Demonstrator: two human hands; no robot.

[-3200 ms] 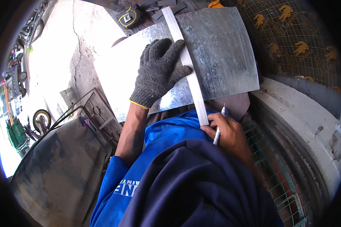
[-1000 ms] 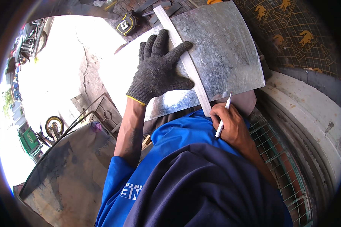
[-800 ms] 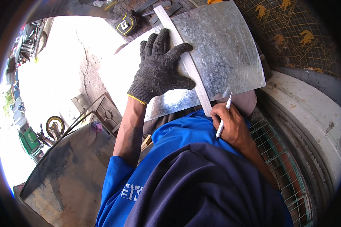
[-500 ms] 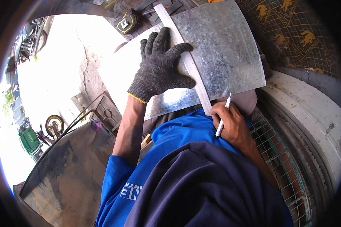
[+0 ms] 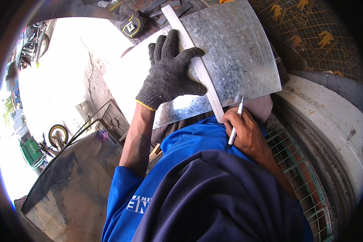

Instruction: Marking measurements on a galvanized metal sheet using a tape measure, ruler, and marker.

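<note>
A: What's the largest thing under the hands?
B: The sheet point(image 5: 240, 52), grey metal, lying in front of the person, its left part washed out by glare.
A: And across it?
B: The bar point(image 5: 203, 76), pale, straight and narrow. It runs slantwise over the sheet and sticks out past both the far and near edges.
A: The left hand point(image 5: 167, 74)?
B: Gloved, fingers spread, laid over the sheet just left of the bar. Thumb and forefinger reach onto the bar.
A: And the right hand point(image 5: 248, 133)?
B: Bare, fingers curled closed, fingertips at the bar's near end.
A: Anything smaller?
B: The tape measure point(image 5: 134, 26), black and yellow, beyond the sheet's far edge. Then the pen point(image 5: 240, 108), white, gripped in the right hand, point away from the person. I can't tell whether its tip touches the sheet.
</note>
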